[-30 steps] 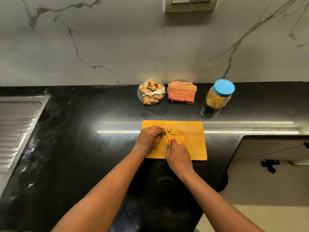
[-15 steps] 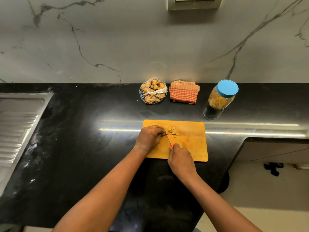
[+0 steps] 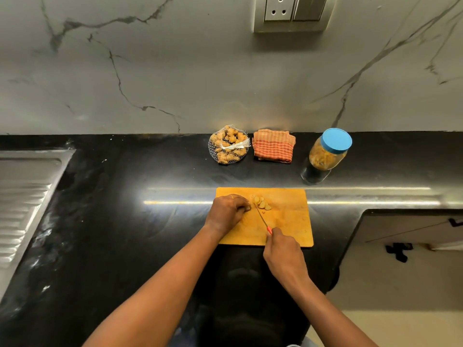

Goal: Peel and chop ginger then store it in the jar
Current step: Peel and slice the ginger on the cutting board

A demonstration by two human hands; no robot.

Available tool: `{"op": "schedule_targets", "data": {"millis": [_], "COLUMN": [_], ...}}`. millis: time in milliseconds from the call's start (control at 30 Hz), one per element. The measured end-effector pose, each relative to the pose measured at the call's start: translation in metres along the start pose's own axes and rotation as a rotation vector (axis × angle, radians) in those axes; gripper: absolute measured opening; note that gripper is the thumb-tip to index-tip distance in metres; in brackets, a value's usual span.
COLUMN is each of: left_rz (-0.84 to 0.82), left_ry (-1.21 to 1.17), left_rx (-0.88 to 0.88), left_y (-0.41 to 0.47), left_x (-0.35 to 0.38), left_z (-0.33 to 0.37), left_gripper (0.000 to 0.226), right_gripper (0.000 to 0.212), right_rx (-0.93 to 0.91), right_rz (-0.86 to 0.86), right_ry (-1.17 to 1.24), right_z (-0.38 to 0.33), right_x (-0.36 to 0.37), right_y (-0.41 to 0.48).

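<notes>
Black stone countertop [image 3: 125, 221], marble wall behind. Right hand [image 3: 283, 251] fully closed round the red handle of a knife [image 3: 261, 217], at the cutting board's [image 3: 288, 221] near edge, with the thin blade angled across the board. Left hand [image 3: 226, 211] on the board's left half, fingers curled down, pinning a small ginger piece [image 3: 247, 208] just beside the blade. Cut ginger slices [image 3: 261, 203] lie at the blade tip, mid-board. Behind the board, against the wall: net bag of ginger [image 3: 228, 147], folded checked cloth [image 3: 273, 146], and a jar [image 3: 325, 156] with its blue lid on, partly filled. Steel drainboard [image 3: 22, 196] far left of the board.
</notes>
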State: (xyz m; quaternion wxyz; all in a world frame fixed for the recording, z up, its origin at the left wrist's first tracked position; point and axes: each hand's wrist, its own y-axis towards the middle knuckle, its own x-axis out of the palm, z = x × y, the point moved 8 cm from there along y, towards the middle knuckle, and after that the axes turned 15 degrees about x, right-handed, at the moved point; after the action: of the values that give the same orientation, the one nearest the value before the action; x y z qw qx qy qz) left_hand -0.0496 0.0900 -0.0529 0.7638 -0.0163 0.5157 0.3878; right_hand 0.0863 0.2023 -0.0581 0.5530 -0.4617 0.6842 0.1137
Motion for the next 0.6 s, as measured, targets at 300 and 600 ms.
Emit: {"op": "schedule_targets", "data": {"millis": [300,600], "left_rz": [-0.001,-0.006], "left_ry": [-0.052,-0.054], "left_rx": [-0.037,-0.016], "left_y": [0.0,-0.001], "left_x": [-0.002,-0.003], "left_z": [-0.003,-0.004], "left_gripper": [0.013,0.013], "right_gripper": [0.028,0.029], "right_rx": [-0.01,-0.018], "right_rz": [0.041,0.073], "right_ry": [0.037,-0.013], "right_z": [-0.024,-0.025], "right_x": [0.003,0.004], "right_y": [0.002,0.001]}}
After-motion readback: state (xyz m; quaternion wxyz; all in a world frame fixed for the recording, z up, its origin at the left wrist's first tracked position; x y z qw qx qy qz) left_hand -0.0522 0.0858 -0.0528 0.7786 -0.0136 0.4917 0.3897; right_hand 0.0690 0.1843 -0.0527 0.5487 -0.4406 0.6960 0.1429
